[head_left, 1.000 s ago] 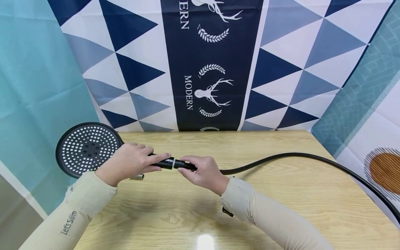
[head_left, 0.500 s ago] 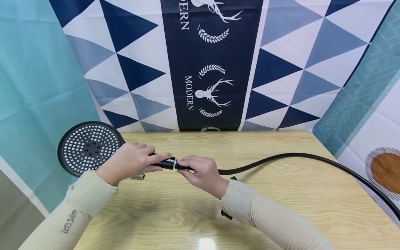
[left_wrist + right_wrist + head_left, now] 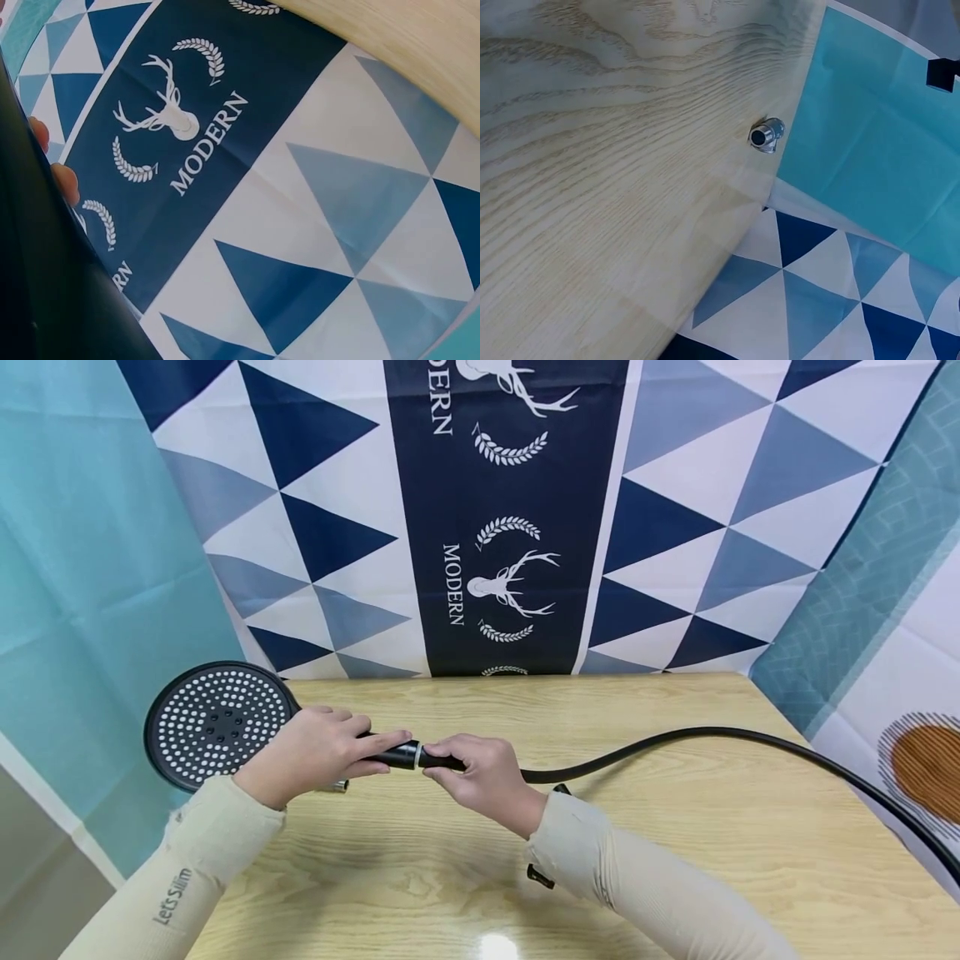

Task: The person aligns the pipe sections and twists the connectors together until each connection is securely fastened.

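Observation:
A round black shower head [image 3: 219, 727] with pale nozzles faces up at the left of the head view. My left hand [image 3: 318, 745] grips its black handle [image 3: 401, 754], forefinger stretched along it. The handle's end, marked by a light ring, meets the end fitting [image 3: 442, 762] of a black shower hose [image 3: 697, 731]. Thumb and fingers of my right hand [image 3: 483, 777] pinch that fitting. In the left wrist view the dark back of the shower head [image 3: 52, 262] fills the left edge, with fingertips [image 3: 66, 184] showing beside it. How far the fitting sits in the handle is hidden.
A small chrome fitting [image 3: 766, 135] stands on the wooden table [image 3: 420, 877], partly behind my left hand in the head view. The hose runs over the table's right edge. Patterned cloth [image 3: 510, 527] hangs at the back, teal cloth [image 3: 97, 568] at the left.
My right hand has shifted slightly left, and less of the hose fitting shows beyond its fingers. The shower head has moved a little right and, lately, slightly down.

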